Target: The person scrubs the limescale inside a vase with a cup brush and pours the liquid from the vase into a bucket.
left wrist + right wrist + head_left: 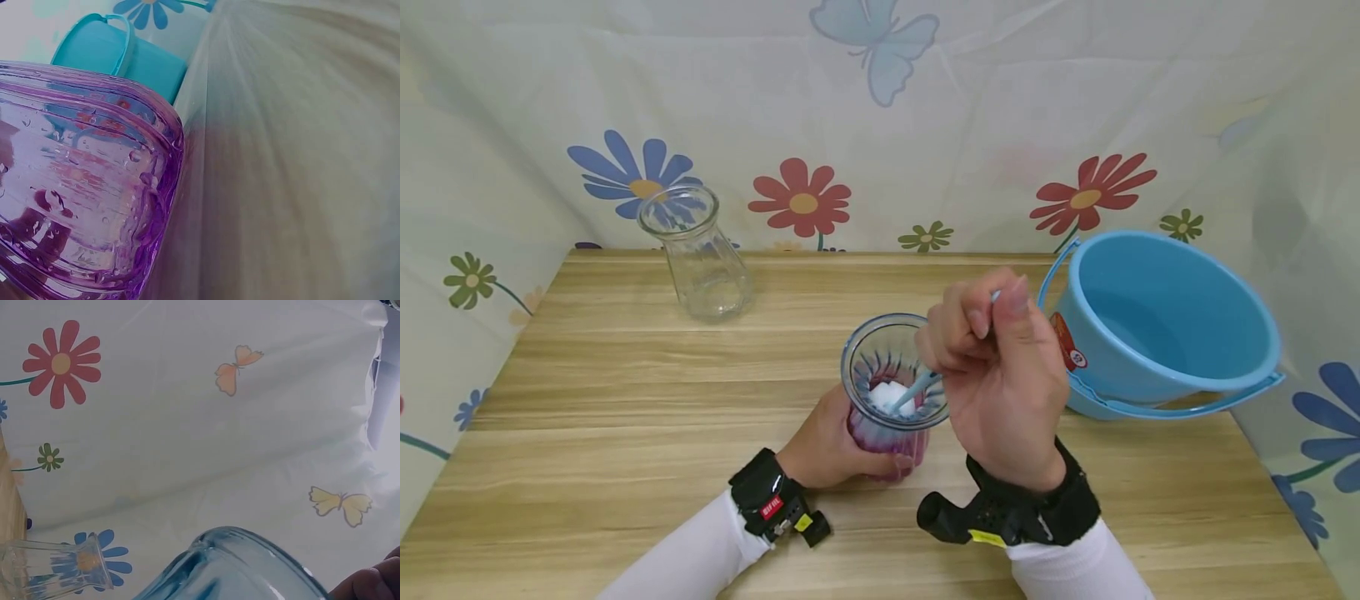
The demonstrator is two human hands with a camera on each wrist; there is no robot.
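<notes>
A ribbed glass vase point(883, 439), bluish at the rim and purple toward the base, is gripped around its lower body by my left hand point(831, 446). Water drops dot its purple glass point(81, 175) in the left wrist view. My right hand point(1003, 375), raised at the vase's right rim, pinches the thin blue handle point(917, 386) of a cleaning brush. The brush's white head point(886, 395) is inside the vase. In the right wrist view, the bluish rim point(244, 559) shows beside some fingertips point(375, 584). Whether the vase touches the table, I cannot tell.
A clear glass vase point(707, 279) stands at the back left of the wooden table point(587, 400). At the right is a light blue bucket point(1097, 333), its handle hanging down at the front. A flowered cloth point(970, 133) hangs behind the table.
</notes>
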